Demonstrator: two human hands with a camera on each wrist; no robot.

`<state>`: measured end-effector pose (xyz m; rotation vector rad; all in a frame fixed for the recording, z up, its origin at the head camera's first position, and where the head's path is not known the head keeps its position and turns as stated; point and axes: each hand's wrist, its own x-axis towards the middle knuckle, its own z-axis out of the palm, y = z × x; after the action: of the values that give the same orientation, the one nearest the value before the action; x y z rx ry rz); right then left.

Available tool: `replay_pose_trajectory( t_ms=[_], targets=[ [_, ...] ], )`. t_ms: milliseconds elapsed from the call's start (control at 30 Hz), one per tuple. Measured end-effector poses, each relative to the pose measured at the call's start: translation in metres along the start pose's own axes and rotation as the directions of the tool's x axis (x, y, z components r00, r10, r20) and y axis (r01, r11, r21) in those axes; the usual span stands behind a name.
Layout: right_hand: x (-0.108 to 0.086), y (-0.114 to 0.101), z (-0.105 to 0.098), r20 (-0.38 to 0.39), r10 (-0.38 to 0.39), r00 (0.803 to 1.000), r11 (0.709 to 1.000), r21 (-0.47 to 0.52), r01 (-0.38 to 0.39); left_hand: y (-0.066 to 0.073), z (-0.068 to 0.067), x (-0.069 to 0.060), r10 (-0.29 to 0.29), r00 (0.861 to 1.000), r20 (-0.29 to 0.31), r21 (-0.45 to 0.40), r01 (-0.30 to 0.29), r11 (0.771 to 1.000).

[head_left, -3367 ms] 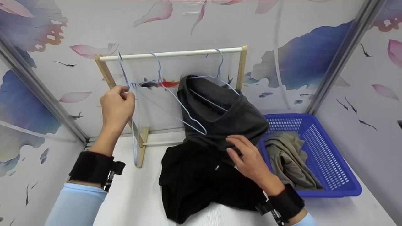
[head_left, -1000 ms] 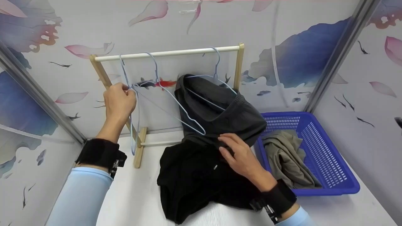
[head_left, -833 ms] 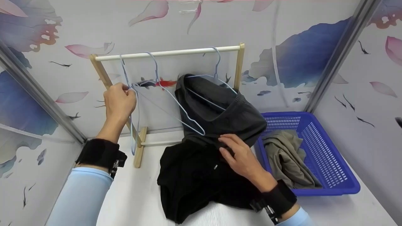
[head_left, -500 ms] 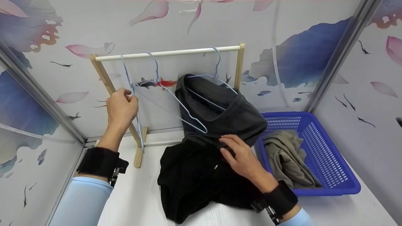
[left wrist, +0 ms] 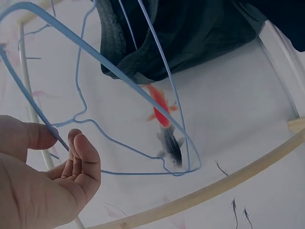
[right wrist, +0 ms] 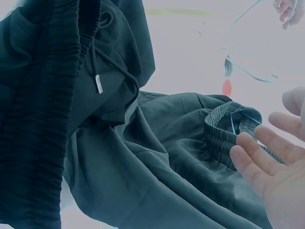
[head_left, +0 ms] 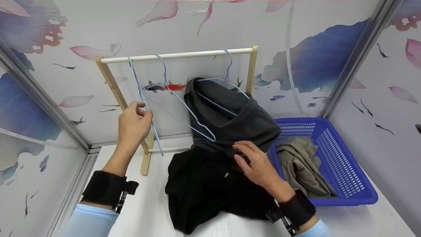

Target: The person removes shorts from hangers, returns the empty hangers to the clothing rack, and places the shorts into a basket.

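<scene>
In the head view my left hand (head_left: 135, 123) pinches the side wire of the leftmost blue clothes hanger (head_left: 154, 130). The left wrist view shows the wire of this hanger (left wrist: 78, 40) passing between thumb and fingers. My right hand (head_left: 258, 164) has relaxed, spread fingers beside dark grey elastic-waist pants (head_left: 227, 128), which a right-hand hanger (head_left: 228, 69) carries. Black pants (head_left: 210, 191) with a drawstring lie bunched on the table in front; their drawstring tip (right wrist: 98, 84) shows in the right wrist view. Whether my right fingers touch cloth, I cannot tell.
A wooden rack (head_left: 177, 56) with a white rail stands against the patterned wall. A middle hanger (head_left: 194, 115) hangs bare on it. On the right is a blue basket (head_left: 345, 161) with an olive-grey folded garment (head_left: 302, 168) inside.
My left hand has slid down along the hanger and a little right. The leftmost hanger has turned, its lower end swinging right. My right hand has barely moved.
</scene>
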<state>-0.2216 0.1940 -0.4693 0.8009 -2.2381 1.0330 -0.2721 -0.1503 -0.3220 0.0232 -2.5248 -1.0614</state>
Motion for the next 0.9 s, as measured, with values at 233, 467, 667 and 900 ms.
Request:
replay_pose_trajectory(
  t_ms=[233,467,667,900],
  targets=[
    [0.003,0.001,-0.005,-0.018,-0.045,0.999,0.999,-0.022,0.045,0.002,-0.001,-0.021,0.01,0.999,0.041,-0.039,-0.008,0.999],
    [0.003,0.001,-0.013,-0.023,-0.031,0.999,0.999,0.007,0.031,0.006,0.001,-0.039,0.099,0.995,-0.01,-0.094,-0.1,0.991],
    [0.004,0.0,-0.018,-0.024,-0.029,0.999,1.0,0.003,0.029,0.01,0.006,-0.054,0.198,0.979,-0.057,-0.124,-0.204,0.971],
    [0.006,-0.001,-0.024,-0.042,-0.044,0.998,0.999,0.005,0.044,0.014,0.018,-0.071,0.349,0.931,-0.107,-0.12,-0.361,0.925]
  ],
)
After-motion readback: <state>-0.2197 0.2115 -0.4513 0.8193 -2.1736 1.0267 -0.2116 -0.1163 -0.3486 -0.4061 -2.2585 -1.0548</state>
